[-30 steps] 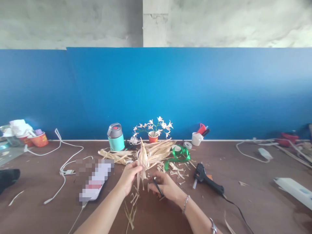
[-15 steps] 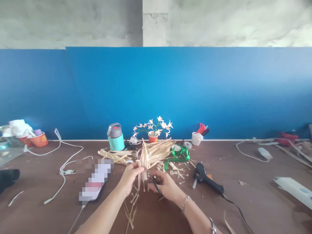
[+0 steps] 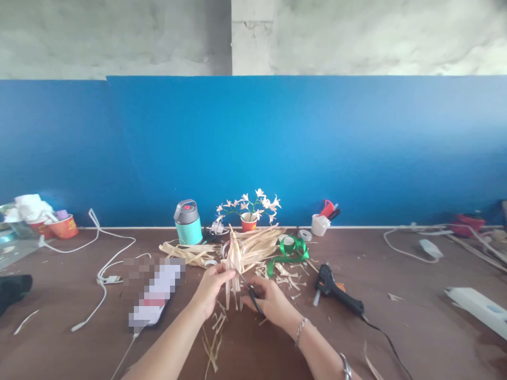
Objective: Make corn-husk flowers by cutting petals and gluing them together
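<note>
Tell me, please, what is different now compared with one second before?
The right hand moved the scissors up and to the left, so the blades now reach the straw bundle just above the left hand. The left hand kept its hold on the bundle and hardly moved. The glue gun, green ribbon and flask stayed where they were.

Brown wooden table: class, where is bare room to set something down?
Mostly bare wood lies between the black glue gun and the long white box, and at the front-left below the white cable. Crowded: pale straw strips, green ribbon, left hand and right hand.
</note>
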Demonstrator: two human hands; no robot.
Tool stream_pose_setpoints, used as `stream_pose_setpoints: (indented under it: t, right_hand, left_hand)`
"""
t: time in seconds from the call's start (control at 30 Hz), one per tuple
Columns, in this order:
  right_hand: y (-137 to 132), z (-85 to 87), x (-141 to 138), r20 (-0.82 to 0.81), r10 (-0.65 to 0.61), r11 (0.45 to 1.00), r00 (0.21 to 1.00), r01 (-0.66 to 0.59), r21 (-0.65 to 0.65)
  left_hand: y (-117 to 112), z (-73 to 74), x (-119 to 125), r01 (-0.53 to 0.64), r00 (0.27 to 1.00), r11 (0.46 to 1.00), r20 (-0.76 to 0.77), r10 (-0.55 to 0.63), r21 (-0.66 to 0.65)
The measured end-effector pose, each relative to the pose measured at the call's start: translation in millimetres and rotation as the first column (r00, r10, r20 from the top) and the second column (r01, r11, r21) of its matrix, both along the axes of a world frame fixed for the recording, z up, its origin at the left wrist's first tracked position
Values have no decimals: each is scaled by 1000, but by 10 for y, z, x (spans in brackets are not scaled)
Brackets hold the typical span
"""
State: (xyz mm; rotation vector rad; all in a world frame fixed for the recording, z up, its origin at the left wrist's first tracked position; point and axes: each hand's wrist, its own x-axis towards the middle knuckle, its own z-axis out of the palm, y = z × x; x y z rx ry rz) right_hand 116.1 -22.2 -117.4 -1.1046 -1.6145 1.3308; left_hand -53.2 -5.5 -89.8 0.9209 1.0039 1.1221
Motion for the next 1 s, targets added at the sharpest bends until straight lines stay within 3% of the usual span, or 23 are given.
stream_pose_setpoints:
  t: [0.33, 1.0]
  right_hand:
    - [-6, -3, -9, 4, -16, 1000, 1000, 16, -13]
    - [-13, 16, -14, -19, -14, 1000, 1000, 14, -1]
  left_hand:
    - [-21, 19, 11, 49, 997, 999, 59, -48, -10]
    - [-50, 40, 45, 33, 998, 999, 48, -32, -28]
